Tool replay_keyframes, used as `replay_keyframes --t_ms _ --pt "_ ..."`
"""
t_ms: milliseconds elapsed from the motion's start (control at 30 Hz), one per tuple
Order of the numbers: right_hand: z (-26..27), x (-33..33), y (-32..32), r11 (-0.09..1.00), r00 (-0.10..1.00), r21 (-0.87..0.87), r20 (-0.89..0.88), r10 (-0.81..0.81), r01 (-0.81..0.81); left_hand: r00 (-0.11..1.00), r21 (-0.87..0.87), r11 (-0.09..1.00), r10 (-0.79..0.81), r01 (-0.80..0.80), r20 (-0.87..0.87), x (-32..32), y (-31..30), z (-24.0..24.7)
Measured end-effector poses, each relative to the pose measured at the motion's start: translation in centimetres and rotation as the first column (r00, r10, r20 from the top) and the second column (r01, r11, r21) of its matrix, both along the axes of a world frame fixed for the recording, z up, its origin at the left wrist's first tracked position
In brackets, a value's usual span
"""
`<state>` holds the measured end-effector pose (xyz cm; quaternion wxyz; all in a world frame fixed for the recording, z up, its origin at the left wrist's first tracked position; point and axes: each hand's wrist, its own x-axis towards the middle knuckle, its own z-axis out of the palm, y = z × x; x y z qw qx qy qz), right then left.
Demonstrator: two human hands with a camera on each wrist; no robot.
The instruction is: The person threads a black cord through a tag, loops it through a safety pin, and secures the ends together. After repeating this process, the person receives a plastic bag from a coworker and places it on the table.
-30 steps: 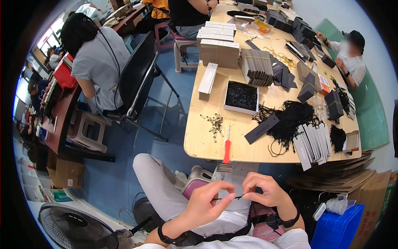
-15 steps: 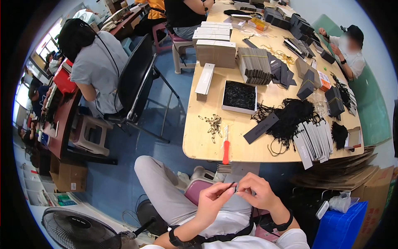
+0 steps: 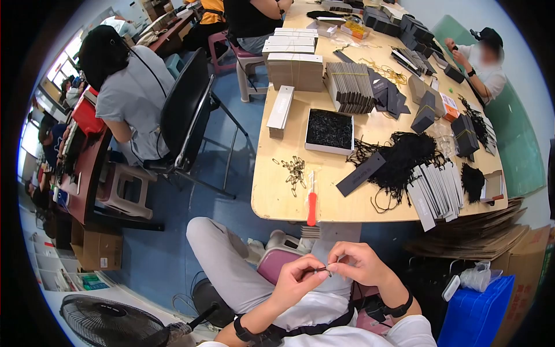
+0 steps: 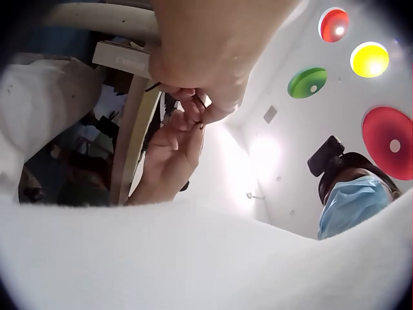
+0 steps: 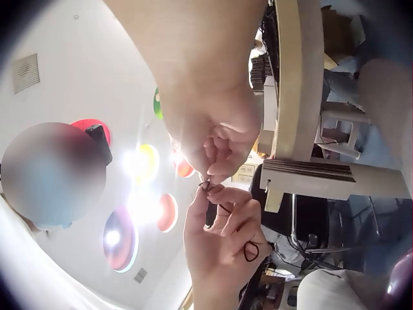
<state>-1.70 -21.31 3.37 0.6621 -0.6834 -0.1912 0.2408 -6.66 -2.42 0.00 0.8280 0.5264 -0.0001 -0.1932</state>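
Note:
Above the lap, the left hand [image 3: 298, 281] pinches a thin black cord [image 3: 315, 270] between thumb and fingers. The right hand [image 3: 359, 264] meets it fingertip to fingertip and pinches a small piece at the cord's end, too small to identify. In the right wrist view the cord [image 5: 251, 252] forms a loop hanging by the left hand [image 5: 226, 242], and a small knot or loop lies between both hands' fingertips. The left wrist view shows the cord crossing the left hand's fingers, with the right hand [image 4: 169, 158] opposite.
Ahead, the table [image 3: 277, 194] bears small metal pins [image 3: 296, 172], a red-handled tool [image 3: 312, 208], a box of black pieces [image 3: 329, 129], a heap of black cords [image 3: 404, 162], grey tags [image 3: 436, 194] and stacked cards [image 3: 295, 70]. A fan [image 3: 110, 321] stands lower left, a blue bin [image 3: 477, 312] at right.
The hands moved closer together, then stayed fingertip to fingertip with the cord between them. The view has shifted slightly. The person across the table has moved their hands a little.

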Motion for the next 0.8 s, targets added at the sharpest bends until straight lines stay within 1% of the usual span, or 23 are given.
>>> replay_keyframes --t_ms 33,67,100,133,167,200,233,267,300,333,400,433,467,500,533,567,600,633,667,700,733,767,800 --pt "0.1 -0.1 0.1 0.999 0.996 0.040 -0.091 0.003 0.001 1.000 0.000 1.000 -0.001 0.001 -0.001 0.0 0.1 -0.3" --pt "0.2 -0.2 0.2 0.997 0.984 0.080 -0.180 0.010 0.005 0.998 -0.080 0.996 -0.034 0.029 -0.060 0.1 0.3 -0.6" --pt "0.1 -0.3 0.3 0.997 0.984 0.080 -0.180 0.009 0.006 0.991 -0.162 0.985 -0.073 0.054 -0.115 0.2 0.4 -0.6" --pt "-0.1 -0.6 0.6 0.993 0.978 0.103 -0.204 -0.035 0.057 0.991 -0.162 0.985 -0.073 0.054 -0.115 0.3 0.4 -0.4" --pt "-0.2 -0.8 0.8 0.986 0.970 0.125 -0.229 -0.078 0.109 0.996 -0.144 0.989 -0.039 0.028 -0.080 0.4 0.3 0.0" --pt "0.0 -0.8 0.9 0.986 0.970 0.125 -0.228 -0.078 0.109 0.999 -0.127 0.992 -0.006 0.000 -0.045 0.6 0.2 0.2" --pt "0.2 -0.9 1.0 0.993 0.988 0.041 -0.113 -0.109 0.114 0.999 -0.127 0.992 -0.006 0.001 -0.045 0.7 0.3 0.3" --pt "0.4 -0.9 1.0 0.991 0.992 -0.043 0.006 -0.128 0.128 0.984 0.140 0.988 0.041 -0.066 0.174 0.8 0.3 0.3" --pt "0.4 -0.9 0.9 0.991 0.992 -0.044 0.005 -0.129 0.130 0.921 0.376 0.908 0.025 -0.183 0.389 0.8 0.3 0.3" --pt "0.4 -1.0 0.9 0.987 0.990 -0.074 0.012 -0.141 0.141 0.921 0.376 0.909 0.023 -0.182 0.388 0.8 0.3 0.3" --pt "0.3 -1.0 0.8 0.983 0.988 -0.103 0.020 -0.150 0.152 0.847 0.442 0.827 0.075 -0.348 0.527 0.9 0.3 0.3" --pt "0.1 -0.9 0.6 0.973 0.981 -0.123 0.028 -0.193 0.195 0.846 0.442 0.827 0.075 -0.348 0.527 0.8 0.5 0.3" --pt "0.0 -0.8 0.4 0.961 0.971 -0.143 0.037 -0.235 0.238 0.942 0.282 0.924 0.179 -0.260 0.283 0.5 0.9 0.4" --pt "-0.3 -0.7 0.2 0.961 0.971 -0.143 0.039 -0.235 0.238 0.977 0.086 0.973 0.213 -0.213 0.006 0.4 1.3 0.4" --pt "-0.6 -0.6 0.0 0.963 0.974 -0.151 0.059 -0.217 0.224 0.972 -0.084 0.974 0.200 -0.211 -0.125 0.5 1.7 0.4" --pt "-0.8 -0.7 -0.1 0.965 0.977 -0.160 0.078 -0.199 0.210 0.972 -0.084 0.974 0.200 -0.211 -0.125 0.5 1.4 0.6" --pt "-0.8 -0.9 0.1 0.965 0.977 -0.160 0.078 -0.199 0.209 0.960 -0.088 0.965 0.230 -0.246 -0.160 0.6 0.9 0.8" --pt "-0.7 -1.1 0.3 0.973 0.983 -0.152 0.095 -0.159 0.173 0.946 -0.089 0.956 0.259 -0.280 -0.195 0.6 0.6 1.0" --pt "-0.5 -1.2 0.5 0.980 0.986 -0.145 0.112 -0.120 0.136 0.946 -0.089 0.956 0.260 -0.281 -0.195 0.5 0.5 0.6" --pt "-0.3 -1.2 0.6 0.980 0.986 -0.146 0.112 -0.120 0.136 0.968 0.105 0.963 0.251 -0.248 -0.009 0.2 0.5 -0.2" --pt "-0.1 -1.2 0.6 0.981 0.983 -0.139 0.144 -0.118 0.138 0.966 0.296 0.924 0.197 -0.241 0.170 0.1 0.4 -0.7" --pt "0.1 -1.2 0.6 0.981 0.977 -0.132 0.176 -0.117 0.141 0.966 0.296 0.925 0.194 -0.238 0.169 0.0 0.3 -1.0" --pt "0.1 -1.0 0.6 0.981 0.978 -0.132 0.174 -0.119 0.143 0.960 0.295 0.933 0.137 -0.207 0.243 0.0 0.2 -1.3"
